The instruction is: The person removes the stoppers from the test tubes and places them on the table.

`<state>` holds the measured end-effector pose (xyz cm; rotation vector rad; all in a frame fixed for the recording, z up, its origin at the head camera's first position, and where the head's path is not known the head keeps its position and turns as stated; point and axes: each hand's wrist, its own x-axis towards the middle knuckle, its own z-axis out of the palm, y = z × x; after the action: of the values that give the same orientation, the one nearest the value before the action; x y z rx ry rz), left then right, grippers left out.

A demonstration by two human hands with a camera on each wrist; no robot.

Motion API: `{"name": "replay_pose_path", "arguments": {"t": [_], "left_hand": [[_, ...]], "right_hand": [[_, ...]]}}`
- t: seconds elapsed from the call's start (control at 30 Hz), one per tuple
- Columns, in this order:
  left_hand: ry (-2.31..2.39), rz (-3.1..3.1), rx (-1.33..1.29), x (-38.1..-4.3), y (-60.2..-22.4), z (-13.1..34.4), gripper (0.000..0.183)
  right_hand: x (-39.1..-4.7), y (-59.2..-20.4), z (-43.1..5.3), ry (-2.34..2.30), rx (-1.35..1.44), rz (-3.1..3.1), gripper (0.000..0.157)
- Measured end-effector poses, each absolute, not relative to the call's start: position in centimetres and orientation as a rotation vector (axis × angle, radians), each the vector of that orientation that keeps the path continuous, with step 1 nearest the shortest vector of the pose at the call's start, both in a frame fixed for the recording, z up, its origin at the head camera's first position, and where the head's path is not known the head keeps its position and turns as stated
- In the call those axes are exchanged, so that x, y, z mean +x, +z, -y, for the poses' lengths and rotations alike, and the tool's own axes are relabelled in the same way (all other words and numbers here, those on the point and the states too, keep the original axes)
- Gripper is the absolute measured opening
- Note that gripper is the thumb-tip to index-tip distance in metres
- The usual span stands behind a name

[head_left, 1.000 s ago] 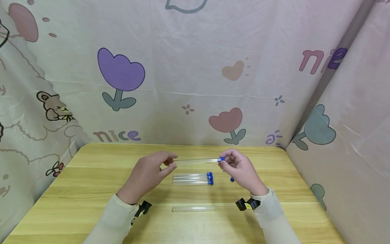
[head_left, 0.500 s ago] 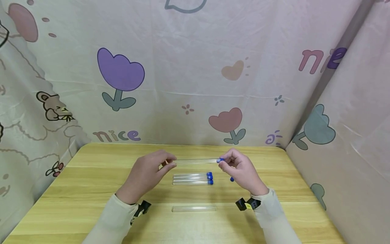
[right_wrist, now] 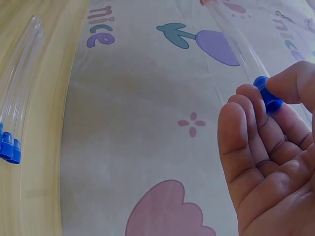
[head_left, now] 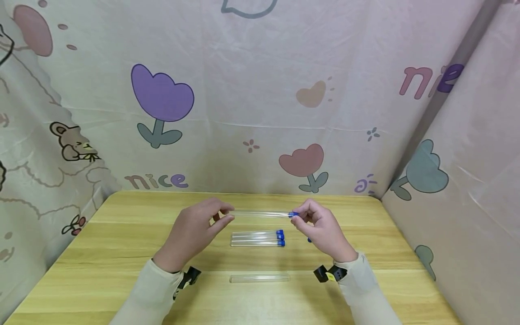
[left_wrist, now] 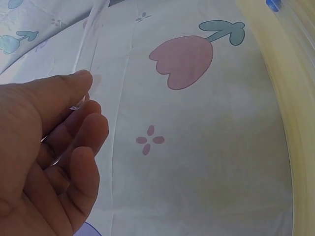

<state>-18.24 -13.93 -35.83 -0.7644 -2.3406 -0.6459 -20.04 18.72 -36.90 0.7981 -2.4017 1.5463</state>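
Between my two hands a clear test tube [head_left: 260,214] hangs level above the wooden table. My left hand [head_left: 201,230] pinches its closed end with thumb and fingers; in the left wrist view those fingers [left_wrist: 88,130] are curled. At the other end my right hand [head_left: 322,228] pinches the blue cap [right_wrist: 268,93], which sits on the tube's mouth. Nearer me on the table, several capped test tubes [head_left: 256,238] lie side by side with their blue caps to the right. An uncapped clear tube [head_left: 259,278] lies closer still.
A small blue cap [head_left: 309,240] lies on the table, partly hidden by my right hand. The wooden table [head_left: 122,253] ends at a patterned curtain [head_left: 243,113] behind, and more curtain hangs along both sides. Camera straps sit on both wrists.
Both hands keep their pinch on the tube and cap. The left hand has shifted slightly left and up, and the tube's tilt has changed a little.
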Motion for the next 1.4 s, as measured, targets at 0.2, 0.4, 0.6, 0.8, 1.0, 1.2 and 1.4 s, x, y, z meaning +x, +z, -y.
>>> {"name": "replay_pose_path", "arguments": {"t": [0.2, 0.4, 0.6, 0.8, 1.0, 1.2, 1.4], "left_hand": [[-0.667, 2.344, -0.763, -18.1, -35.68, 13.95, 0.021], [-0.661, 2.348, -0.769, -18.09, -35.82, 13.99, 0.018], [-0.647, 2.349, -0.771, -18.09, -35.84, 14.02, 0.017], [-0.643, 2.365, -0.762, -18.0, -35.75, 13.98, 0.017], [-0.635, 2.385, -0.746, -17.95, -35.69, 13.91, 0.018], [-0.641, 2.387, -0.76, -17.84, -35.63, 13.73, 0.017], [-0.625, 2.412, -0.742, -17.79, -35.6, 13.63, 0.017]], "right_hand": [[-20.04, -37.08, -18.7, 1.545, 0.791, 2.388, 0.006], [-19.97, -37.07, -18.65, 1.522, 0.785, 2.4, 0.006], [-20.01, -37.09, -18.62, 1.5, 0.794, 2.395, 0.007], [-20.06, -37.25, -18.57, 1.482, 0.815, 2.39, 0.008], [-20.13, -37.36, -18.49, 1.475, 0.833, 2.399, 0.008], [-20.06, -37.26, -18.58, 1.46, 0.805, 2.421, 0.006], [-20.0, -37.14, -18.54, 1.467, 0.821, 2.416, 0.007]]}}
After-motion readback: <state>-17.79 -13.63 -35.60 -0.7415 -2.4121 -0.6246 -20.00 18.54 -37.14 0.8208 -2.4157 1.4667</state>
